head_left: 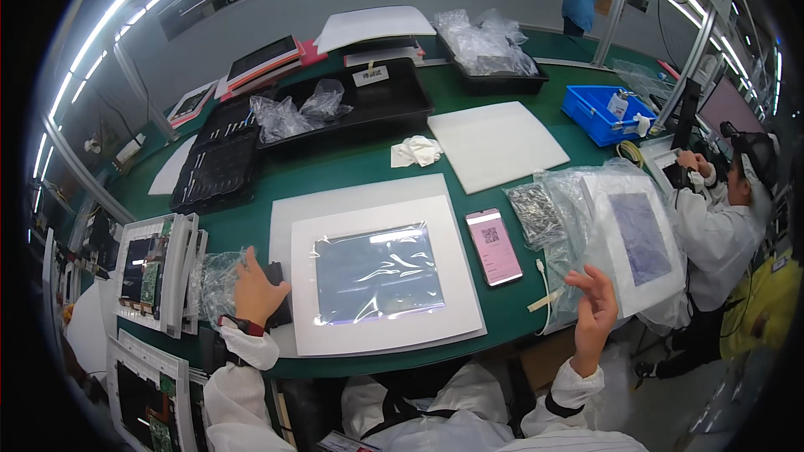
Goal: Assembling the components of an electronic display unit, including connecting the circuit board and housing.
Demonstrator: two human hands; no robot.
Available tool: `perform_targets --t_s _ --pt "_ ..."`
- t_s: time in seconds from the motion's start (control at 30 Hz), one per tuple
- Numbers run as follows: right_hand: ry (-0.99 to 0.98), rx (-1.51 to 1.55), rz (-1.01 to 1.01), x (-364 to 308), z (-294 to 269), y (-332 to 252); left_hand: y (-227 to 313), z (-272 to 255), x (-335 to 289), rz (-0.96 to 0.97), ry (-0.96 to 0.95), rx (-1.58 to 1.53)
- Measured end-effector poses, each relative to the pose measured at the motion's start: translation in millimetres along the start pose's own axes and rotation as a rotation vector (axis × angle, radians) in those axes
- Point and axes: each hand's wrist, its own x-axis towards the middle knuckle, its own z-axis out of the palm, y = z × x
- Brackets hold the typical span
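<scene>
In front of me lies a white panel [306, 285] with a grey-blue screen [378, 274] under glossy clear film, resting on a white foam sheet [285, 218]. My left hand [256, 289] is at the panel's left, thumb and fingers apart, beside a crumpled clear plastic bag [219, 283] and a black object [277, 305] that it partly hides. No grip on either is visible. To the right of the panel, my right hand [595, 308] is raised over the table's front edge. Its fingers are loosely bent and apart, with nothing in them.
A phone [494, 249] lies right of the panel, near a bag of small parts [536, 213] and a bagged white panel [636, 234]. Framed circuit boards [155, 272] stand at left. Black trays [352, 109], a foam sheet [498, 144] and a blue bin [607, 113] are behind. A co-worker [724, 209] sits at right.
</scene>
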Motion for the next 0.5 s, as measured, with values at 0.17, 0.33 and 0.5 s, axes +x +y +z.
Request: perform_targets --t_s 0.17,0.33,0.5 --pt "-0.023 -0.058 0.215 -2 -7 36 -17 5 8 0.101 0.022 -0.063" --pt "-0.067 -0.383 0.177 7 6 61 -43 -25 16 -0.126 -0.121 -0.446" --pt "-0.144 -0.721 0.117 15 14 69 -63 -23 11 -0.049 0.105 -0.161"
